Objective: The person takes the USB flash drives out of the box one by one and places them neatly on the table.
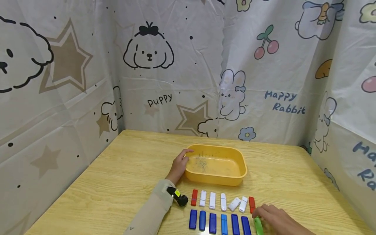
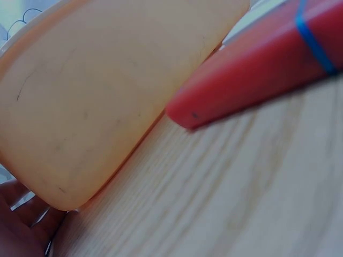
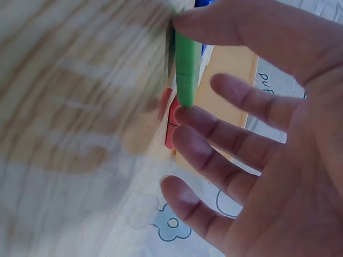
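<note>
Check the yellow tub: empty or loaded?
Empty: the tub shows only bare, scuffed floor; the sticks all lie on the table outside it.

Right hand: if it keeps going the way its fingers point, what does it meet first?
The right hand points left along the near row, fingers already at the green stick. Pushing on, it would likely meet the neighbouring blue stick first, though the gap between them is hard to judge.

Tub mid-table, two rows of sticks before it, hands at either end.
</note>
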The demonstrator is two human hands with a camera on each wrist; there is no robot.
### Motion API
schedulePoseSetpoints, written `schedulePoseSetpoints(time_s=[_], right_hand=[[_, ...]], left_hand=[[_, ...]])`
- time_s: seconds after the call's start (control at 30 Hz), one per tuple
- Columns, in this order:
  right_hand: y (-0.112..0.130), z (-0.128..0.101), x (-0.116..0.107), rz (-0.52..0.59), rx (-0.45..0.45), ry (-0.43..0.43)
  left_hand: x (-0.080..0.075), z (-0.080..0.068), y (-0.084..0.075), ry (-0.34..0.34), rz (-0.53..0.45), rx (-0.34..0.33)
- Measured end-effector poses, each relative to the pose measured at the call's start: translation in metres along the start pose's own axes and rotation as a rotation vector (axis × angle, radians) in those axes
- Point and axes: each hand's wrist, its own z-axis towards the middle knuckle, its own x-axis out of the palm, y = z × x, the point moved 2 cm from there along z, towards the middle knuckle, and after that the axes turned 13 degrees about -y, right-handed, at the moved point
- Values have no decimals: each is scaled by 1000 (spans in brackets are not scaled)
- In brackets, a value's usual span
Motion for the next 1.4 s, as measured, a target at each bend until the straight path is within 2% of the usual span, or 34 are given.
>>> schedulePoseSetpoints(time_s=[0.1,0.23,1.07,1.4], right_hand=[[1,1,0,46,71,26],[1,1,0,54,106,36],[-4,3,5,107,49,43],[-3,4,6,93,46,51]], left_hand=[[-1,0,-2,0,-3,10],[-1,0,-2,-1,4,16],[-11,1,3,-15,24,34],[-12,-1,4,-11,18,37]])
